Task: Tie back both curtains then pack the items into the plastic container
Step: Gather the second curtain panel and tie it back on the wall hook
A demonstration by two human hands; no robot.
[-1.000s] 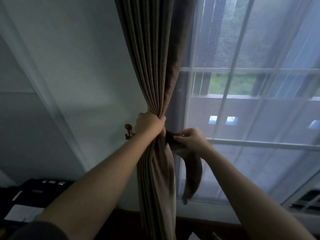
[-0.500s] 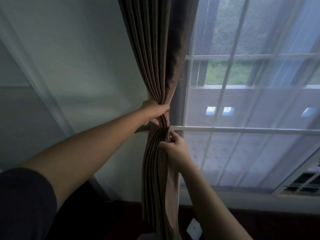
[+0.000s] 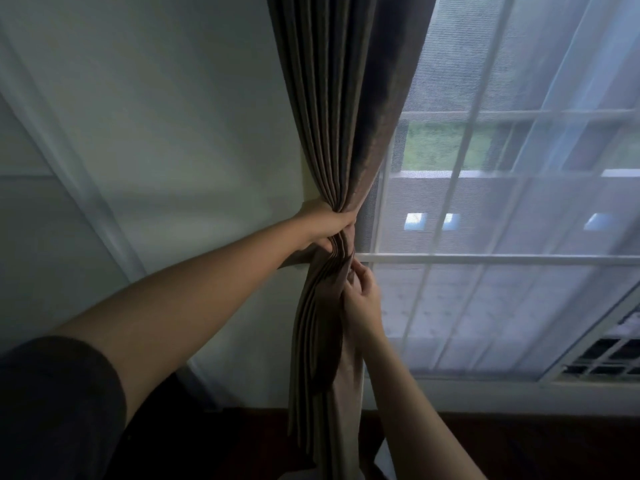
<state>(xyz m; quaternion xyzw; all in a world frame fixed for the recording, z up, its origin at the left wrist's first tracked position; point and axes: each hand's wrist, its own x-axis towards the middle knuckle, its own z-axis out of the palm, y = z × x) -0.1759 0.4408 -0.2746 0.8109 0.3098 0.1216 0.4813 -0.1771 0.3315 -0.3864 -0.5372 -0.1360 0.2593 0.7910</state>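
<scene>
Both hands (image 3: 325,223) (image 3: 362,299) gripping gathered curtain (image 3: 332,133)

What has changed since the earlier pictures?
The right hand moved left, from beside the curtain onto its folds just below the left hand, where it pinches fabric. The loose band it held no longer hangs in view. The left hand still grips the gathered curtain.

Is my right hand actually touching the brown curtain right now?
Touching. The head view shows the right hand pinching the folds of the curtain with no gap, just below where the left hand grips the gathered fabric.
</scene>
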